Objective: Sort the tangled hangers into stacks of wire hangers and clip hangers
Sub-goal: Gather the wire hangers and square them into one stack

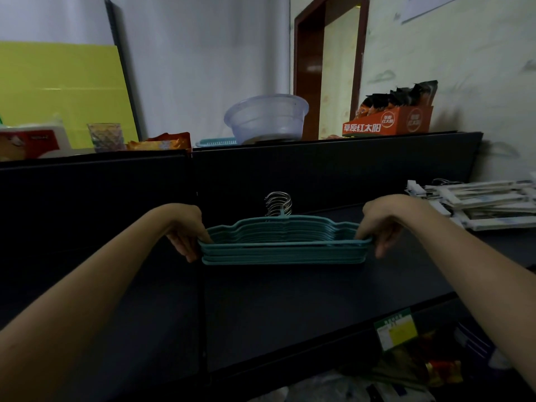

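A stack of teal hangers (282, 248) lies flat on the dark shelf (290, 309), its metal hooks (278, 203) bunched at the far side. The left hand (185, 230) grips the stack's left end with curled fingers, and the right hand (380, 224) grips its right end. A pile of white clip hangers (475, 204) lies well to the stack's right.

Hidden and cut off
My left hand (185, 236) and right hand (380, 227) cover both ends of the teal hanger stack (282, 246); its metal hooks (278, 203) blur together; the white clip hangers (478, 204) at the shelf's (290, 303) right end run off the picture's edge.
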`<state>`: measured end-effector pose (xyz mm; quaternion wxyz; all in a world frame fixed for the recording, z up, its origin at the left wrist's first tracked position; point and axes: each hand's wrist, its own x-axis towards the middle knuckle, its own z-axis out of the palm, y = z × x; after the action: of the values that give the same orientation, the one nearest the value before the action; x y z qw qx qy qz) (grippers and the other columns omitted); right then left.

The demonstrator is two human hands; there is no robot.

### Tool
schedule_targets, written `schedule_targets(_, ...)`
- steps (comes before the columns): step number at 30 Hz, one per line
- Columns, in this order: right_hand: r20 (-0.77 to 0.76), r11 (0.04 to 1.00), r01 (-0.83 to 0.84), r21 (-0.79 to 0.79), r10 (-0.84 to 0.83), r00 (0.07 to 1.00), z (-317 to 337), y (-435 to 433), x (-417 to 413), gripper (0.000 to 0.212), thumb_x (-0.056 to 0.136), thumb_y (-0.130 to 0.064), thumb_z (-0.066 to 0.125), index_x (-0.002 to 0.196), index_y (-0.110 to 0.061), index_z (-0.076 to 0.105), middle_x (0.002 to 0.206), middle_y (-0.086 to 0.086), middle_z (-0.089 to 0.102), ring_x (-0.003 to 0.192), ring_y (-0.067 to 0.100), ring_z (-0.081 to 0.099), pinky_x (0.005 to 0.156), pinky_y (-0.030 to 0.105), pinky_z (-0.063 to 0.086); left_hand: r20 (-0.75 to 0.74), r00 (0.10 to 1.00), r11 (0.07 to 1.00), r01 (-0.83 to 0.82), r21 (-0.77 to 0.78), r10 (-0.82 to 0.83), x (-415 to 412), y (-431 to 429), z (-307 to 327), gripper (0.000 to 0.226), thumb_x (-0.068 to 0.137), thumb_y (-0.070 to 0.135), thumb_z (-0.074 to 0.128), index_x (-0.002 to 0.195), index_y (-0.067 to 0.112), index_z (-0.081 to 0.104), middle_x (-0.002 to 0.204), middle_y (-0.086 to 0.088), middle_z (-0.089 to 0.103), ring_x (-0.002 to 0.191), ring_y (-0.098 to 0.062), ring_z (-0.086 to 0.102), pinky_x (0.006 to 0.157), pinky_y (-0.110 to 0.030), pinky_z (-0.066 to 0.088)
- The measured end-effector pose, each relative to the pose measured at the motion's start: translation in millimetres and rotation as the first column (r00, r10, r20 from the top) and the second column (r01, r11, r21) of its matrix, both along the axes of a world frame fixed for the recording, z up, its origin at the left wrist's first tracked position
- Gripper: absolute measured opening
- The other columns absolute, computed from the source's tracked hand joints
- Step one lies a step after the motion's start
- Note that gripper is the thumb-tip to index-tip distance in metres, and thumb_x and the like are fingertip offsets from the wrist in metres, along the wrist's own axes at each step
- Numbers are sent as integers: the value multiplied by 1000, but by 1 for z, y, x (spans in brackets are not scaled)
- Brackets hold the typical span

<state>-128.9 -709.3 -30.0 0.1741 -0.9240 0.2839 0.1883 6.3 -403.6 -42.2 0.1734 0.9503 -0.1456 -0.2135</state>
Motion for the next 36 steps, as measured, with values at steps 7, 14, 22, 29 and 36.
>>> schedule_targets(7,-11,999,6,46,-5,1000,-1,0,6,17,92,-12,54,86,4,54,60,14,70,52,12,68,43,18,50,56,998,1000,21,13,-22,2,-3,-2,16,87,5,58,73,-1,61,48,-2,67,49,-11,67,43,-18,51)
schedule_targets(14,-9,1000,1,15,-1,1000,-4,-1,10,17,93,-9,49,83,4,53,56,12,69,48,12,67,40,18,48,61,997,998,52,29,-53,6,-4,-4,17,88,6,56,74,0,62,51,-3,68,53,-14,68,47,-20,53)
schedule_targets(22,65,966,-199,-164,212,975,-2,-11,16,19,82,-19,69,89,-2,68,74,9,70,57,13,68,53,22,55,143,940,949,299,103,-311,15,-12,-5,17,90,18,57,92,4,65,71,2,60,64,-9,59,57,-19,51)
schedule_targets(29,40,943,-290,-161,300,953,-1,-16,18,23,86,-20,65,97,-1,70,78,6,70,57,8,67,51,18,52,81,928,929,355,106,-364,24,-12,-2,15,91,19,57,81,10,64,70,3,62,62,-6,61,52,-14,49)
schedule_targets(36,-57,892,-364,-266,363,930,-9,-4,31,13,83,-18,64,72,-20,58,85,4,63,75,17,64,58,23,51,238,871,892,367,263,-429,26,-26,-16,8,85,18,62,79,13,63,75,2,60,67,-13,56,59,-23,47)
